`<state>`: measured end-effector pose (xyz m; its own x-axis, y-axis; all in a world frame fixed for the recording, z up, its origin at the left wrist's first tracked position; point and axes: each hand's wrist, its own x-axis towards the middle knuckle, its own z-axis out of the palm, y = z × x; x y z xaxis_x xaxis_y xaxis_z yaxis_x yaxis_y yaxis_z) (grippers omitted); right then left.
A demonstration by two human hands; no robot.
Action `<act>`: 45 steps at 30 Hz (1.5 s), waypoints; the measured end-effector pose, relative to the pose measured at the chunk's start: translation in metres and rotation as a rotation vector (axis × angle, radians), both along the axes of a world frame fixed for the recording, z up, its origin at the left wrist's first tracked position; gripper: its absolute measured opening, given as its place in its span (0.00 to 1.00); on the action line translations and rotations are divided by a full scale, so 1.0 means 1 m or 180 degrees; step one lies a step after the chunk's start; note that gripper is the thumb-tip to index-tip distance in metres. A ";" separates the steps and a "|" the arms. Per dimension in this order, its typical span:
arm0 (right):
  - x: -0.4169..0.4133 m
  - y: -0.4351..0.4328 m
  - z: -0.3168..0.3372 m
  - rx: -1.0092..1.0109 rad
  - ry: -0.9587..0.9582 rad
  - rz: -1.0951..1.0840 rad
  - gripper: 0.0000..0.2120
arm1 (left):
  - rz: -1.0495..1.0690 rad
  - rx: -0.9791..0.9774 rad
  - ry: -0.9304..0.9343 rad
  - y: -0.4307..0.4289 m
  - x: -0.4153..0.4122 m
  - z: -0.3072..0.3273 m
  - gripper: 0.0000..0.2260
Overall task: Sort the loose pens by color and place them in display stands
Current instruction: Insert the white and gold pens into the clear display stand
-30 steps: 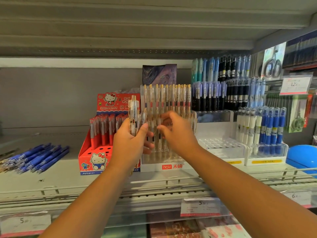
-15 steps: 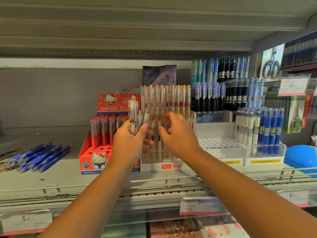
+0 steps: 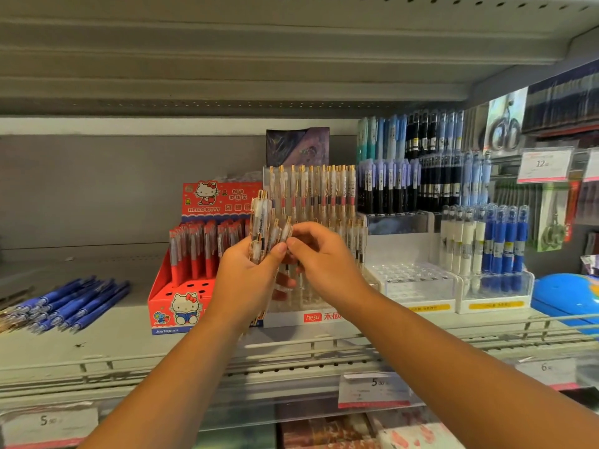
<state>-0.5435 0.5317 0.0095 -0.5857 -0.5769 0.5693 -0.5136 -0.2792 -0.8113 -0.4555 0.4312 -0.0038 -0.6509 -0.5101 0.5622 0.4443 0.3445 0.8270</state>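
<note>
The left hand (image 3: 246, 280) grips a bundle of clear pens (image 3: 261, 222) with gold clips. The fingers curl round the lower barrels and the thumb presses across the front. The bundle stands nearly upright, clip ends up, its long axis roughly parallel to the pens already seated in the clear display stand (image 3: 324, 317).

The stand lies directly behind both hands, and its rows of upright pens show above the knuckles. The right hand (image 3: 327, 264) meets the left at the bundle's right edge and is the nearer hand to the stand's vacant holes. Its thumb and forefinger are closed to a pinch on a single pen (image 3: 287, 229) in that edge, just above the left thumb. The remaining right fingers are curled; whether they touch anything cannot be told.

Judgement: the step in hand is drawing one pen clear of the bundle. The next move needs a lift along the pen's axis, then a short travel backward and down into a hole.

Loose blue pens (image 3: 71, 303) lie flat on the shelf (image 3: 129, 345), well apart at left.
</note>
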 end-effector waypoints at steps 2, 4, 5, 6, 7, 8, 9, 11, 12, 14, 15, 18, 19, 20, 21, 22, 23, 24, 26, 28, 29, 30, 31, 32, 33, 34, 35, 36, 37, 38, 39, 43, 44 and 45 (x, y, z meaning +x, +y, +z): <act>-0.003 0.002 -0.001 -0.0059 -0.0037 -0.0010 0.05 | -0.0019 0.0005 -0.0063 0.000 0.000 0.000 0.05; -0.007 0.003 -0.004 -0.0092 0.0021 -0.0078 0.05 | -0.0034 -0.0044 -0.0117 0.001 -0.001 -0.001 0.05; -0.009 0.004 -0.005 -0.0101 0.0050 -0.0100 0.05 | -0.0030 -0.0093 -0.0135 0.001 -0.002 -0.001 0.05; -0.010 0.004 -0.005 -0.0110 0.0058 -0.0103 0.05 | -0.0017 -0.0142 -0.0146 0.001 -0.002 -0.001 0.05; -0.011 0.004 -0.006 -0.0122 0.0056 -0.0096 0.04 | 0.0009 -0.0180 -0.0150 0.001 -0.003 -0.001 0.06; -0.011 0.004 -0.006 -0.0136 0.0052 -0.0094 0.04 | 0.0048 -0.0200 -0.0144 0.001 -0.003 -0.002 0.06; -0.012 0.004 -0.006 -0.0156 0.0047 -0.0098 0.04 | 0.0092 -0.0199 -0.0126 0.000 -0.003 -0.002 0.05; -0.013 0.003 -0.005 -0.0277 -0.0047 -0.0099 0.05 | 0.0173 -0.0156 -0.0070 -0.001 -0.003 -0.002 0.04; -0.014 0.004 -0.004 -0.0400 -0.0128 -0.0096 0.05 | 0.0216 -0.0124 -0.0050 -0.001 -0.003 -0.002 0.03; -0.017 0.006 -0.001 -0.0753 -0.0249 -0.0096 0.06 | 0.0267 -0.0015 -0.0034 -0.002 -0.003 -0.002 0.03; -0.018 0.008 0.001 -0.0938 -0.0263 -0.0082 0.07 | 0.0248 0.0068 -0.0022 -0.002 -0.004 -0.002 0.03; -0.022 0.011 0.004 -0.1237 -0.0125 -0.0269 0.07 | 0.0343 0.0121 -0.0022 -0.004 -0.005 -0.002 0.03; -0.024 0.011 0.004 -0.1260 -0.0050 -0.0407 0.07 | 0.0457 0.0034 -0.0029 -0.005 -0.005 -0.003 0.05; -0.026 0.011 0.004 -0.1257 0.0066 -0.0561 0.07 | 0.0574 -0.0065 -0.0036 -0.005 -0.006 -0.003 0.07; -0.029 0.011 0.003 -0.1240 0.0218 -0.0710 0.07 | 0.0675 -0.0146 -0.0048 -0.006 -0.006 -0.003 0.08; -0.031 0.012 0.004 -0.1232 0.0367 -0.0827 0.08 | 0.0744 -0.0194 -0.0059 -0.007 -0.006 -0.004 0.09; -0.032 0.013 0.005 -0.1246 0.0481 -0.0900 0.09 | 0.0775 -0.0208 -0.0062 -0.008 -0.006 -0.004 0.09; -0.034 0.014 0.005 -0.1265 0.0563 -0.0938 0.10 | 0.0769 -0.0195 -0.0057 -0.009 -0.006 -0.004 0.08; -0.037 0.015 0.006 -0.1260 0.0695 -0.0980 0.11 | 0.0689 -0.0131 -0.0045 -0.009 -0.006 -0.005 0.07; -0.039 0.015 0.006 -0.1188 0.0786 -0.1002 0.12 | 0.0543 0.0011 -0.0029 -0.010 -0.006 -0.005 0.06; -0.040 0.014 0.006 -0.1154 0.0778 -0.0977 0.11 | 0.0460 0.0092 -0.0017 -0.009 -0.006 -0.005 0.06; -0.041 0.013 0.005 -0.1125 0.0741 -0.0929 0.11 | 0.0389 0.0152 -0.0002 -0.009 -0.006 -0.005 0.07; -0.041 0.012 0.004 -0.1096 0.0715 -0.0885 0.11 | 0.0337 0.0186 0.0015 -0.009 -0.005 -0.005 0.08; -0.042 0.011 0.003 -0.1061 0.0717 -0.0857 0.12 | 0.0303 0.0195 0.0031 -0.009 -0.005 -0.005 0.09; -0.042 0.010 0.002 -0.1015 0.0731 -0.0836 0.12 | 0.0293 0.0181 0.0036 -0.009 -0.005 -0.005 0.10; -0.043 0.010 0.001 -0.0954 0.0723 -0.0809 0.12 | 0.0308 0.0151 0.0029 -0.008 -0.004 -0.005 0.12; -0.044 0.009 0.001 -0.0883 0.0685 -0.0774 0.12 | 0.0340 0.0116 0.0016 -0.008 -0.004 -0.005 0.13; -0.045 0.009 0.000 -0.0803 0.0632 -0.0741 0.11 | 0.0385 0.0072 0.0002 -0.007 -0.004 -0.004 0.13; -0.046 0.008 -0.001 -0.0728 0.0579 -0.0723 0.11 | 0.0433 0.0018 -0.0010 -0.007 -0.004 -0.005 0.11; -0.047 0.008 -0.001 -0.0662 0.0524 -0.0716 0.11 | 0.0468 -0.0041 -0.0015 -0.007 -0.005 -0.005 0.09; -0.048 0.008 -0.002 -0.0597 0.0471 -0.0713 0.11 | 0.0480 -0.0087 -0.0010 -0.007 -0.005 -0.005 0.06; -0.049 0.004 -0.005 -0.0083 0.0441 -0.0660 0.11 | 0.0310 -0.0067 -0.0011 -0.003 -0.005 -0.004 0.02; -0.049 0.003 -0.006 0.0025 0.0480 -0.0679 0.10 | 0.0240 -0.0030 -0.0015 -0.002 -0.005 -0.003 0.02; -0.049 0.002 -0.006 0.0093 0.0531 -0.0746 0.10 | 0.0188 0.0001 -0.0015 -0.002 -0.005 -0.003 0.02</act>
<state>-0.5921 0.5340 0.0034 -0.6047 -0.4546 0.6540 -0.6883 -0.1149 -0.7163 -0.4603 0.4297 -0.0067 -0.6224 -0.5479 0.5589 0.4193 0.3696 0.8292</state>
